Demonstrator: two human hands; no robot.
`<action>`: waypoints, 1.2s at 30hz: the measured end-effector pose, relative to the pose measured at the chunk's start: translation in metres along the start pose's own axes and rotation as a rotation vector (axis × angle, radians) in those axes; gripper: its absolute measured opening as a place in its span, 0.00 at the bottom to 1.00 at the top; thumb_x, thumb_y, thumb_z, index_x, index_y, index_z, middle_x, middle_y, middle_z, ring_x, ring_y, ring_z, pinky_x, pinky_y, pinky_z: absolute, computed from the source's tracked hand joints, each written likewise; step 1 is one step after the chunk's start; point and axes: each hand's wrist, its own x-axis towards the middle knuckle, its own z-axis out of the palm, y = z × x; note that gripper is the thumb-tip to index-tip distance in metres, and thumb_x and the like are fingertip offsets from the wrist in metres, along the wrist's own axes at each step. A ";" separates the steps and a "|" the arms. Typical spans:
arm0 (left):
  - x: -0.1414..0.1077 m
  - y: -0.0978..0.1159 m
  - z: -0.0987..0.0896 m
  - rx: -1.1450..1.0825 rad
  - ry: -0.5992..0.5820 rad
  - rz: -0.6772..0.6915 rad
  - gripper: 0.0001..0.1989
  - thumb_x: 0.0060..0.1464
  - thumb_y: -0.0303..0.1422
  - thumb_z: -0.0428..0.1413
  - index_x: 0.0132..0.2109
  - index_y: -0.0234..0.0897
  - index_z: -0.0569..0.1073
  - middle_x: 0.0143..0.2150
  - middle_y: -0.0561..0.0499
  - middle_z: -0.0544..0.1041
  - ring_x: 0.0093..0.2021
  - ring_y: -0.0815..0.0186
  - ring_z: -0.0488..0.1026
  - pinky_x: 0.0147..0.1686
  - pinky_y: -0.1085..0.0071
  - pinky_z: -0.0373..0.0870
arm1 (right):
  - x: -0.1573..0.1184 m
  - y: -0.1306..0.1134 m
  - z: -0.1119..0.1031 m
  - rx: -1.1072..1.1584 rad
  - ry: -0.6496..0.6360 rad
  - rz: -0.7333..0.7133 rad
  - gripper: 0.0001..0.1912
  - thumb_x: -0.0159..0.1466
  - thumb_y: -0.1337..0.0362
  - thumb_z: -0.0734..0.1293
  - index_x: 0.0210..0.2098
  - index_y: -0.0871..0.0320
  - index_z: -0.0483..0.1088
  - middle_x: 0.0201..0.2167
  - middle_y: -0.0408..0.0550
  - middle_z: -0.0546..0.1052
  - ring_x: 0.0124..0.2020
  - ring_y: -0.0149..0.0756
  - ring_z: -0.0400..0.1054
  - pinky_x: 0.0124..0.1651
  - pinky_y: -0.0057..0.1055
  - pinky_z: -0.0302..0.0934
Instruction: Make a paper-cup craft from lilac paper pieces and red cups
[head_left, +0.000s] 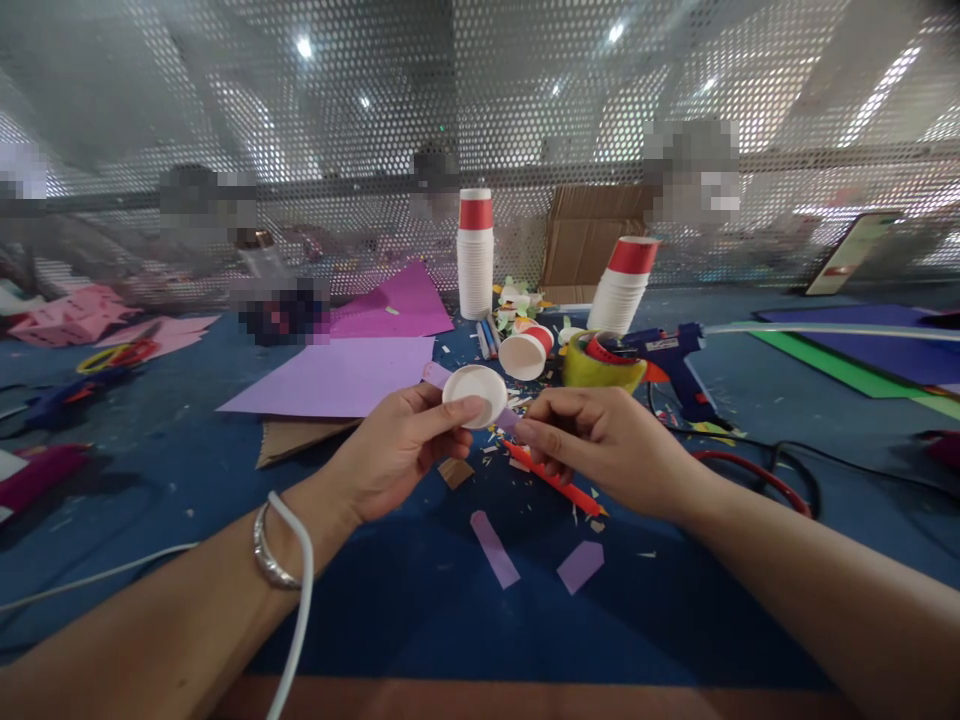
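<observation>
My left hand (390, 445) grips a white round paper cup piece (471, 385) with a raised rim, its thumb pressed on the face. A short lilac tab (435, 375) shows at the piece's left edge. On the right side, a lilac paper strip (508, 419) touches or passes behind the rim, pinched between the thumb and fingers of my right hand (592, 435). Whether the strip is fixed to the piece is hidden. Below the hands lie two loose lilac paper pieces, a strip (495, 550) and a pointed one (581, 568). An orange pen-like tool (555, 482) lies beneath my right hand.
A paper cup (527, 352) lies tipped behind the hands, before two cup stacks (475, 260) (621, 285). At right are a yellow-green roll (600, 365), a blue glue gun (671, 365) and cables (795, 470). Lilac sheet (337, 378) rests on cardboard (300, 440); a white cord (300, 600) crosses my left wrist.
</observation>
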 end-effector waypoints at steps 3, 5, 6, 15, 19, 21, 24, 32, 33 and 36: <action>-0.001 -0.002 -0.001 0.062 0.010 0.026 0.12 0.44 0.33 0.71 0.34 0.31 0.79 0.28 0.53 0.75 0.25 0.75 0.69 0.24 0.80 0.68 | -0.001 -0.002 0.001 -0.036 0.027 -0.018 0.18 0.65 0.50 0.67 0.28 0.57 0.70 0.22 0.40 0.71 0.23 0.27 0.63 0.25 0.26 0.57; -0.001 -0.003 -0.001 0.116 0.015 0.068 0.12 0.45 0.35 0.70 0.34 0.31 0.79 0.29 0.52 0.76 0.27 0.74 0.70 0.25 0.79 0.69 | -0.001 -0.003 0.001 -0.080 0.070 -0.030 0.16 0.65 0.50 0.67 0.30 0.57 0.71 0.23 0.40 0.72 0.23 0.28 0.64 0.25 0.26 0.56; -0.001 -0.004 -0.002 0.148 0.010 0.093 0.12 0.46 0.35 0.70 0.34 0.31 0.79 0.29 0.52 0.76 0.27 0.74 0.69 0.25 0.79 0.69 | -0.001 -0.004 0.001 -0.107 0.103 -0.042 0.15 0.66 0.51 0.67 0.32 0.57 0.72 0.24 0.41 0.73 0.24 0.28 0.64 0.25 0.27 0.57; -0.004 -0.005 0.001 0.475 -0.018 0.144 0.16 0.49 0.42 0.66 0.34 0.32 0.76 0.26 0.52 0.75 0.24 0.70 0.71 0.26 0.73 0.69 | -0.006 -0.007 0.006 -0.378 0.270 -0.375 0.17 0.63 0.61 0.71 0.49 0.57 0.69 0.42 0.49 0.74 0.38 0.35 0.71 0.40 0.33 0.70; -0.006 -0.006 0.005 0.448 -0.013 0.151 0.14 0.48 0.40 0.66 0.33 0.33 0.75 0.26 0.53 0.75 0.24 0.70 0.70 0.26 0.73 0.68 | -0.007 -0.007 0.010 -0.500 0.252 -0.419 0.24 0.62 0.60 0.72 0.55 0.58 0.66 0.49 0.53 0.72 0.48 0.42 0.69 0.49 0.40 0.70; -0.006 -0.007 0.008 0.446 -0.027 0.165 0.13 0.47 0.38 0.66 0.33 0.34 0.74 0.26 0.54 0.74 0.24 0.70 0.69 0.25 0.74 0.67 | -0.007 -0.006 0.013 -0.539 0.255 -0.438 0.25 0.62 0.60 0.72 0.56 0.59 0.66 0.50 0.54 0.71 0.51 0.44 0.68 0.50 0.41 0.70; -0.007 -0.008 0.011 0.469 -0.062 0.221 0.10 0.50 0.36 0.65 0.32 0.35 0.73 0.25 0.55 0.72 0.24 0.71 0.66 0.24 0.74 0.65 | -0.007 -0.005 0.015 -0.574 0.249 -0.451 0.23 0.62 0.63 0.71 0.56 0.59 0.66 0.50 0.55 0.71 0.52 0.45 0.68 0.50 0.42 0.70; -0.011 -0.010 0.015 0.107 -0.144 0.129 0.09 0.53 0.37 0.65 0.39 0.37 0.77 0.36 0.52 0.77 0.36 0.67 0.72 0.33 0.74 0.68 | -0.008 -0.008 0.015 -0.491 0.263 -0.478 0.22 0.59 0.66 0.71 0.52 0.60 0.67 0.45 0.53 0.74 0.44 0.40 0.71 0.45 0.37 0.70; -0.011 -0.010 0.014 0.037 -0.160 0.089 0.10 0.55 0.39 0.63 0.40 0.37 0.78 0.37 0.50 0.78 0.38 0.65 0.73 0.35 0.72 0.70 | -0.008 -0.009 0.014 -0.480 0.266 -0.478 0.21 0.59 0.65 0.71 0.51 0.61 0.67 0.44 0.53 0.74 0.42 0.39 0.71 0.43 0.36 0.70; -0.009 -0.008 0.011 -0.092 -0.245 0.023 0.15 0.58 0.43 0.60 0.42 0.35 0.79 0.39 0.47 0.78 0.41 0.62 0.75 0.40 0.67 0.73 | -0.008 -0.011 0.011 -0.452 0.284 -0.471 0.20 0.59 0.64 0.71 0.49 0.61 0.68 0.39 0.51 0.74 0.36 0.36 0.70 0.39 0.33 0.69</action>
